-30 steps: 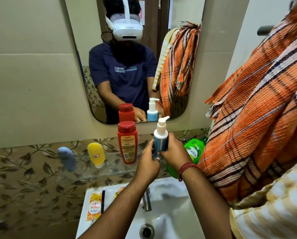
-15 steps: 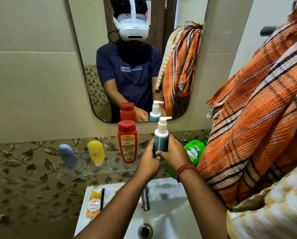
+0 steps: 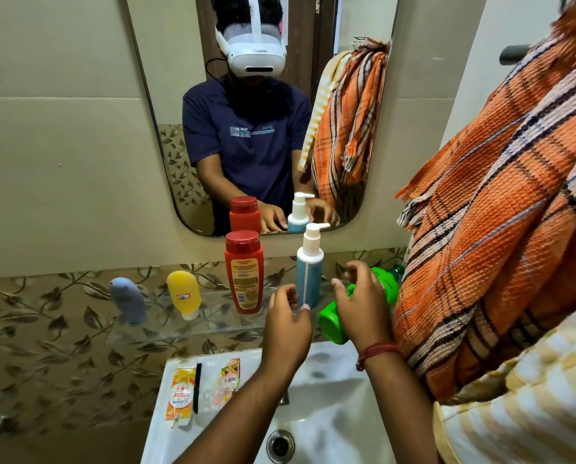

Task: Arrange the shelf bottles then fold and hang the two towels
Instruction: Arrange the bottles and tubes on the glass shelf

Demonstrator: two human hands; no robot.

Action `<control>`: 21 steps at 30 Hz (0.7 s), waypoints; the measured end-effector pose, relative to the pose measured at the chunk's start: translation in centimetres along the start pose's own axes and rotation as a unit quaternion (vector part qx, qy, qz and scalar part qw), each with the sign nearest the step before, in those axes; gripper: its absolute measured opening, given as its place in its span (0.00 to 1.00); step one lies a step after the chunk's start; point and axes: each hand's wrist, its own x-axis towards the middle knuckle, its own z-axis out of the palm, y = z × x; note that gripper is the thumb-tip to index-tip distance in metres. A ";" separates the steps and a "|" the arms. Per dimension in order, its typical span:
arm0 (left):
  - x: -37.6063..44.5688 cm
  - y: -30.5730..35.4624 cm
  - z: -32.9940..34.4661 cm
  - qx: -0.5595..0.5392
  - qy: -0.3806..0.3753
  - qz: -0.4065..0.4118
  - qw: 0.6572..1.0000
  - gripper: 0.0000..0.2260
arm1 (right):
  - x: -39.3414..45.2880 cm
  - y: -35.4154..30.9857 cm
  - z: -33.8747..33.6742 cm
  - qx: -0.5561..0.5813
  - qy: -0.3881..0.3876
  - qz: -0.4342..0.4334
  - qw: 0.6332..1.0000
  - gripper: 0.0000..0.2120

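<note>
Five bottles sit along the glass shelf (image 3: 213, 324) under the mirror (image 3: 166, 135): a grey tube (image 3: 127, 300), a yellow tube (image 3: 183, 294), a red bottle (image 3: 244, 272), an upright blue pump bottle (image 3: 310, 267) and a green bottle (image 3: 356, 306) lying on its side. Both hands flank the pump bottle with fingers loosely spread, gripping nothing; the left hand (image 3: 288, 324) is just beside its base, the right hand (image 3: 363, 303) overlaps the green bottle. An orange plaid towel (image 3: 500, 202) hangs at right above a pale striped towel (image 3: 520, 416).
</note>
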 end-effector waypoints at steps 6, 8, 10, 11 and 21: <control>-1.1 -0.2 2.5 0.088 -0.098 0.036 0.991 0.13 | -2.0 3.6 0.3 0.127 0.068 0.153 0.978 0.17; -1.1 0.2 2.9 0.101 -0.115 0.037 0.988 0.11 | -2.1 5.7 1.6 0.160 0.047 0.224 0.960 0.24; -1.1 0.4 3.1 0.103 -0.121 0.033 0.987 0.11 | -1.7 9.7 3.9 0.224 0.030 0.273 0.935 0.22; -1.0 0.4 3.2 0.102 -0.124 0.033 0.987 0.11 | -1.7 9.7 4.0 0.252 0.029 0.287 0.924 0.21; -2.5 -1.3 3.6 0.082 -0.131 0.121 0.981 0.21 | -3.9 4.9 0.9 0.334 -0.002 0.263 0.905 0.26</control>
